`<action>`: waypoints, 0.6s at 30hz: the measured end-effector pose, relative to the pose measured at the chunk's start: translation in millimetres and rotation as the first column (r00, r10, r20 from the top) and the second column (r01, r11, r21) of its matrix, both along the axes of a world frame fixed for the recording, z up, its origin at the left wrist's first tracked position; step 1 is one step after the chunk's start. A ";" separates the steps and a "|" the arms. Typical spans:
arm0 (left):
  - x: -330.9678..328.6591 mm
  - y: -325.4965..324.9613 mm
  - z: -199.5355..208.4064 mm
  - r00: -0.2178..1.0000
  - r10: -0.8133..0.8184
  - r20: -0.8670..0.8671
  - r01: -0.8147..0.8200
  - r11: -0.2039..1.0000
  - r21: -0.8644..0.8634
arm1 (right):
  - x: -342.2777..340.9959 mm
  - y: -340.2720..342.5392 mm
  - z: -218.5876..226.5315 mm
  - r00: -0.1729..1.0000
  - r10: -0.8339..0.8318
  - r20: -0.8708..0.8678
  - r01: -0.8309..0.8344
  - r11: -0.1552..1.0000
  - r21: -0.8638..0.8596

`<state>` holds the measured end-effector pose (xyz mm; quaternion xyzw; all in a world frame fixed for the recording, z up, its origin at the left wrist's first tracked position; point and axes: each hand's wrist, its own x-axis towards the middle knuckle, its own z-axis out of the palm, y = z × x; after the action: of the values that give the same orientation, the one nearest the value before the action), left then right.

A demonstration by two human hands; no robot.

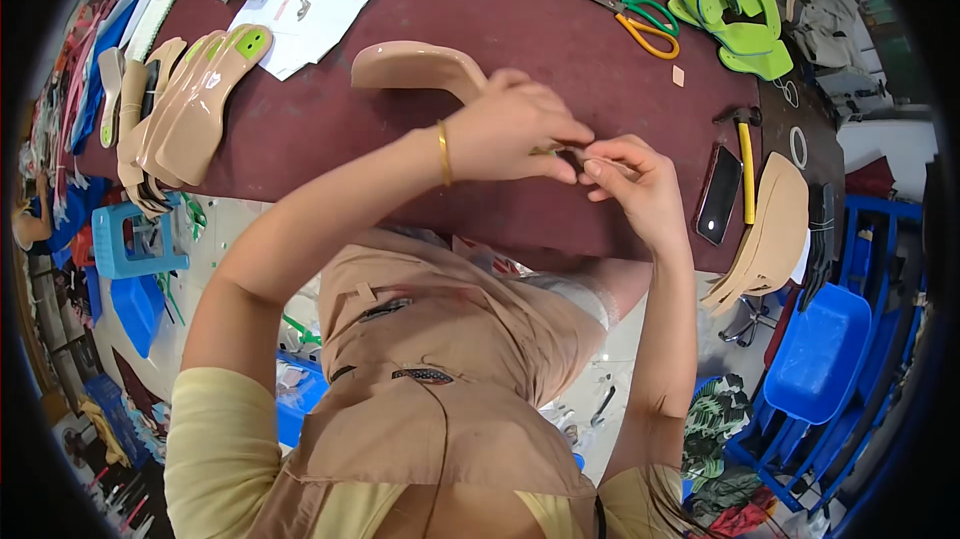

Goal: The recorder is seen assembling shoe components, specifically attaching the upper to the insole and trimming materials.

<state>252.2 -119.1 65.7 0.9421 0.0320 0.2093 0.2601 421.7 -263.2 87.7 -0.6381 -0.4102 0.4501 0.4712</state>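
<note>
A glossy beige shoe sole [415, 64] lies on the dark red table, its curved narrow end running behind my left hand [515, 129]. The left fingers are closed in a pinch, meeting those of my right hand [635, 179] over the table's near side. My right thumb and fingers pinch too, at what seems a small, thin piece. What is between the fingertips is mostly hidden, and whether the left hand also grips the sole I cannot tell.
Several beige soles [195, 134] stand at the left. Papers [310, 9] lie at the back, near scissors [640, 27] and green soles [740, 19]. At the right are a hammer [747, 164], a phone [720, 194], beige insoles [768, 229] and a blue bin [820, 354].
</note>
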 end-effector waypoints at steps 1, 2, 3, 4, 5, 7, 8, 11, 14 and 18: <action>1.7 -1.5 -3.5 0.999 0.004 -0.036 -0.006 0.997 -0.079 | -4.5 0.9 4.0 0.997 -0.050 -0.053 0.049 0.999 -0.008; 2.8 -1.8 -7.3 0.997 0.004 -0.071 -0.015 0.988 -0.157 | -6.8 1.3 5.9 0.990 -0.099 -0.105 0.098 0.995 -0.018; 5.0 -2.5 -12.4 0.995 -0.004 -0.104 -0.021 0.971 -0.237 | -4.2 -0.3 4.9 0.990 -0.120 -0.074 0.120 0.993 -0.003; 8.8 -4.0 -16.5 0.998 0.059 0.031 -0.050 0.972 -0.230 | 1.3 -2.4 1.8 0.989 -0.141 -0.044 0.142 0.990 0.013; 11.6 -5.7 -20.4 0.997 0.075 0.025 -0.067 0.970 -0.236 | 4.9 -4.4 -0.4 0.987 -0.162 -0.013 0.162 0.986 0.029; 14.6 -9.5 -12.3 0.993 0.116 0.008 -0.111 0.966 -0.232 | 3.7 -5.5 -0.5 0.985 -0.173 -0.002 0.173 0.984 0.035; 15.8 -11.4 -10.8 0.991 0.131 0.000 -0.128 0.965 -0.231 | -0.5 -5.8 2.2 0.983 -0.184 -0.009 0.185 0.982 0.049; 16.7 -13.7 -6.2 0.988 0.146 -0.045 -0.153 0.955 -0.255 | -11.0 -2.1 0.8 0.827 -0.245 0.506 0.106 0.952 0.288; 15.6 -13.5 -3.0 0.984 0.155 -0.083 -0.173 0.937 -0.305 | -20.7 -0.1 3.1 0.341 -0.372 0.863 0.014 0.920 0.392; 15.0 -16.5 -6.8 0.980 0.196 -0.030 -0.195 0.930 -0.312 | -22.8 4.4 2.2 0.144 -0.363 0.921 -0.161 0.909 0.384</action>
<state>267.2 -135.5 59.0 0.8807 0.1583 0.2271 0.3843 399.0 -258.8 90.0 -0.6914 -0.6521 -0.2021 0.2364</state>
